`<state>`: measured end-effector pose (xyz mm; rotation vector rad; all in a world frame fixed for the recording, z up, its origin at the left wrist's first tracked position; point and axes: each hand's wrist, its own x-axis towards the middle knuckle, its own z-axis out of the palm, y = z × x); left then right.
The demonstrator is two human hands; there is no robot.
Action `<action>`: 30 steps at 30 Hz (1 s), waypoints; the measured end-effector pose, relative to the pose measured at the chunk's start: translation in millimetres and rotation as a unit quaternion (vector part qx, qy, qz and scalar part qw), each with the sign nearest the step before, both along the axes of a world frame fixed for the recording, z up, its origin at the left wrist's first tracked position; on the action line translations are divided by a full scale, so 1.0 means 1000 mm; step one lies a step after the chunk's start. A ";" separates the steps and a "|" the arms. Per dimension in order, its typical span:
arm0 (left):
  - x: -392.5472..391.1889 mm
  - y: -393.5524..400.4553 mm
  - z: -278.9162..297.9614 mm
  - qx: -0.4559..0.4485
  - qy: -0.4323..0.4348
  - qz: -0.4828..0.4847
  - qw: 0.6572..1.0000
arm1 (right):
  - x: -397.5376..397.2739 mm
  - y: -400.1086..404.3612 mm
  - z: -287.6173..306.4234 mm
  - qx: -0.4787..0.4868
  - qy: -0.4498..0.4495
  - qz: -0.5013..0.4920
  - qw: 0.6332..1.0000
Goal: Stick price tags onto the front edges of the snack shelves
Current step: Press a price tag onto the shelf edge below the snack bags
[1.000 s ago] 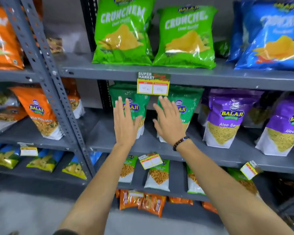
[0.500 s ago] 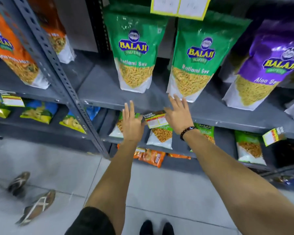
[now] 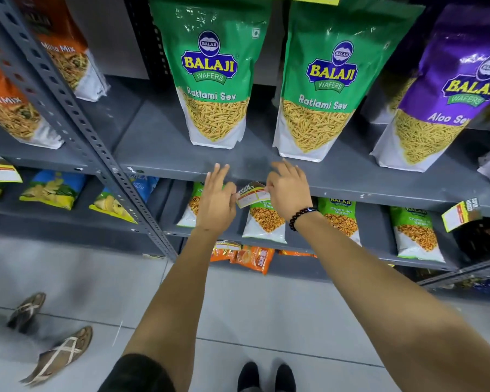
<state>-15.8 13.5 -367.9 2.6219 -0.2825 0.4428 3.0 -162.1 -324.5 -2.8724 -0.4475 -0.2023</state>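
Observation:
A yellow, red and white price tag (image 3: 251,196) hangs crooked at the front edge of the grey shelf (image 3: 351,188) that carries two green Ratlami Sev bags (image 3: 214,80). My left hand (image 3: 217,199) pinches the tag's left end and my right hand (image 3: 287,190), with a dark bead bracelet on its wrist, pinches the right end. Both hands sit just below the shelf edge. Another tag (image 3: 460,215) tilts off the same edge at the far right, and a third (image 3: 0,172) is on the left rack's shelf edge.
A perforated grey upright (image 3: 77,120) divides the two racks. Purple Aloo Sev bags (image 3: 447,89) stand right, orange mix bags (image 3: 17,108) left. Small green packs (image 3: 338,219) fill the shelf below. Another person's sandalled feet (image 3: 54,352) stand on the tiled floor at lower left.
The view tilted down from the upper shelf. Both hands dropped from the green bags to the lower shelf edge and closed on the crooked tag.

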 end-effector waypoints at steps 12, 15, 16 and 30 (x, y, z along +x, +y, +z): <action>0.020 0.016 0.005 0.067 0.009 -0.025 0.997 | -0.003 0.005 -0.021 0.041 0.005 -0.071 0.997; 0.024 0.012 0.013 0.060 -0.021 -0.002 0.998 | 0.001 0.005 -0.015 0.077 0.001 -0.099 0.992; 0.025 0.011 0.014 0.062 -0.026 0.003 0.998 | 0.002 0.005 -0.014 0.084 0.001 -0.102 0.991; 0.029 -0.005 0.025 0.037 0.015 0.073 0.996 | 0.006 0.013 -0.008 0.127 -0.001 -0.141 0.982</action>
